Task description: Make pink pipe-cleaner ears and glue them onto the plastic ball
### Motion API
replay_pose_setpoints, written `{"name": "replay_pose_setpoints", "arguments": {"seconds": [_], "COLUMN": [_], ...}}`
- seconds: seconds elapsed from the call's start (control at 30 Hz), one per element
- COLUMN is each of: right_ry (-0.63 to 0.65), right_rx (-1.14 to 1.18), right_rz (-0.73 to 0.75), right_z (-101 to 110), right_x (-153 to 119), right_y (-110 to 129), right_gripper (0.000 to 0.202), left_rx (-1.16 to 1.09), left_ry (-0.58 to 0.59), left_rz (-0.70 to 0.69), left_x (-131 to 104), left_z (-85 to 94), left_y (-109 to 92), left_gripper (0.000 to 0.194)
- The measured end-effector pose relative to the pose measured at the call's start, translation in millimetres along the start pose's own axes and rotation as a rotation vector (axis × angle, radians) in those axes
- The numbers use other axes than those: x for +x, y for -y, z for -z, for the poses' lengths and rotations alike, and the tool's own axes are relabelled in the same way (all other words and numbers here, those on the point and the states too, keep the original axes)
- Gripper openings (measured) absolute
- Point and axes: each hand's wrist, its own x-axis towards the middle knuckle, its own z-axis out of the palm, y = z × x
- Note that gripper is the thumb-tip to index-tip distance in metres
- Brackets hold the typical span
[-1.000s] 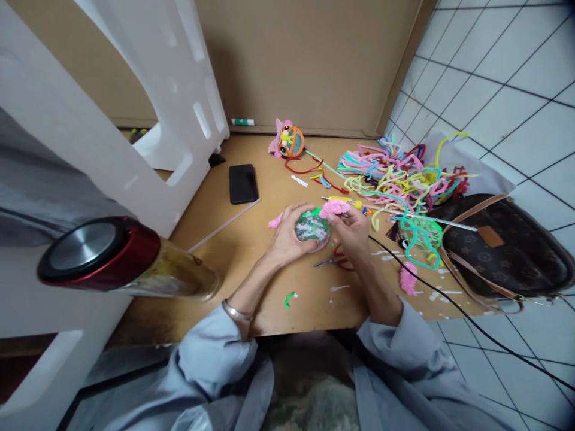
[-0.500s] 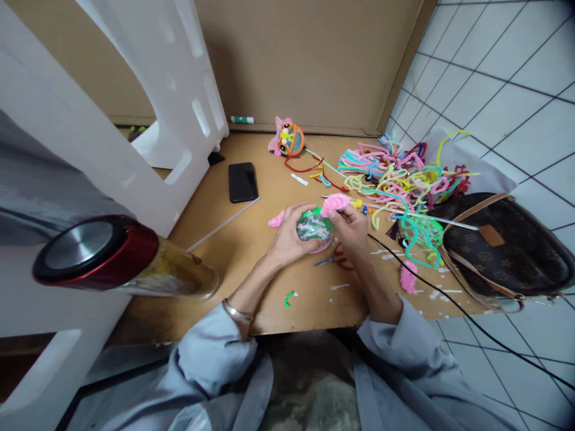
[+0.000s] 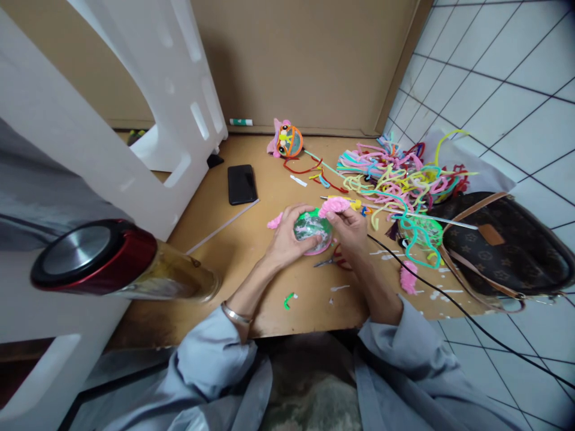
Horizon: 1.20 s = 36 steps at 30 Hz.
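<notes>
Fingers of your left hand point(image 3: 284, 239) were clamped around one clear, green-and-pink ball point(image 3: 313, 230), while your right hand point(image 3: 354, 228) pinched one fluffy pink strip point(image 3: 335, 207) at the ball's upper right. Two other pink strips lay out of your grip: one point(image 3: 275, 221) just left of it, one point(image 3: 408, 277) to its right. One pair of scissors point(image 3: 342, 257) sat nearer you, partly hidden by your right arm. Beyond the grip stood one decorated toy point(image 3: 291, 140) with two eyes. One phone point(image 3: 241, 184) and one bottle point(image 3: 179, 272) were to its left; one heap of fuzzy stems point(image 3: 395, 170) and one handbag point(image 3: 512, 245) were to its right.
</notes>
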Motion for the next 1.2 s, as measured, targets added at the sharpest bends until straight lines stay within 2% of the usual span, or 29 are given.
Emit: {"name": "replay_pose_setpoints", "arguments": {"seconds": [0.27,0.67,0.93,1.2], "right_ry": [0.012,0.049,0.057,0.069], "right_rx": [-0.159,-0.159,-0.158,-0.152], "right_rz": [0.153,0.132,0.116,0.108], "right_z": [0.2,-3.1,-3.5,-4.8], "right_x": [-0.9,-4.9,-6.2,-8.0], "right_y": [2.2,-0.7,4.0,8.0], "right_gripper": [0.023,0.02,0.023,0.023], "left_rx": [0.002,-0.063,-0.063,-0.149], "left_ry": [-0.006,-0.084,-0.1,-0.129], "left_rz": [-0.032,-0.047,-0.076,-0.008], "left_x": [0.0,-1.3,-1.2,-5.7], "left_z": [0.2,-1.1,-1.9,-0.6], "left_y": [2.4,2.3,-1.1,-9.2], "left_gripper": [0.059,0.041,0.038,0.034]}}
